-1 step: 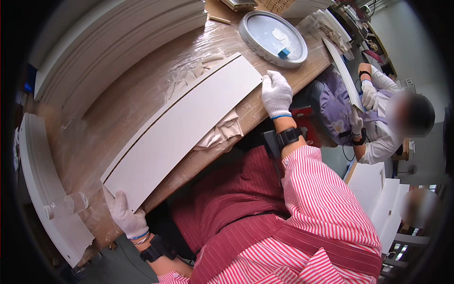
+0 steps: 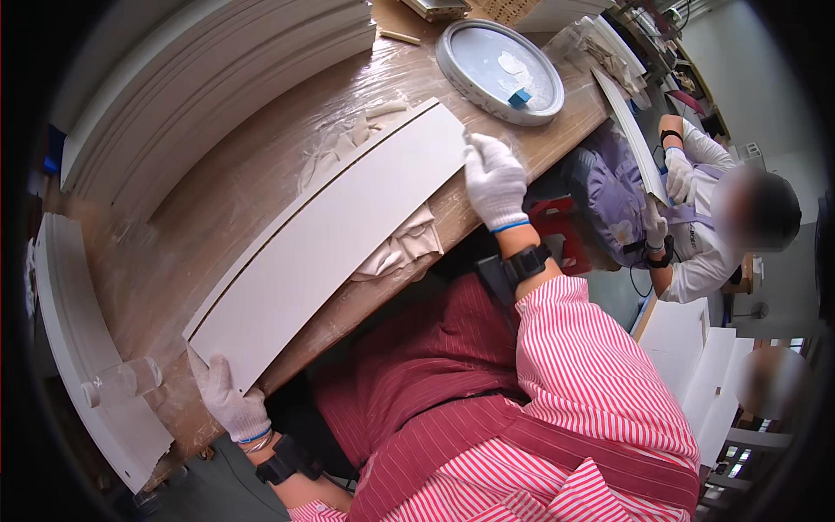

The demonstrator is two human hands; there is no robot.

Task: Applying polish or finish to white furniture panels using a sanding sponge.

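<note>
A long white board [image 2: 330, 235] with a dark groove along its far edge lies slantwise before me, on a crumpled cream cloth [image 2: 402, 244]. My left hand [image 2: 231, 402], in a white knit glove, grips the board's near left corner with the thumb on top; its other fingers are mostly hidden under the board. At the opposite end my gloved right hand [image 2: 497, 184] has its bent fingers closed at the right corner. Some of those fingertips are hard to make out.
A round pale lid-like tray [image 2: 474, 85] with white paste and a blue block [image 2: 520, 97] stands beyond my right hand. Stacked white boards [image 2: 217, 96] fill the far left. A clear bottle [image 2: 122, 381] lies at left. A co-worker [image 2: 696, 217] handles another board at right.
My right hand has shifted a little to the left, with its fingers now over the board's right corner. My left hand stays almost where it was at the other end.
</note>
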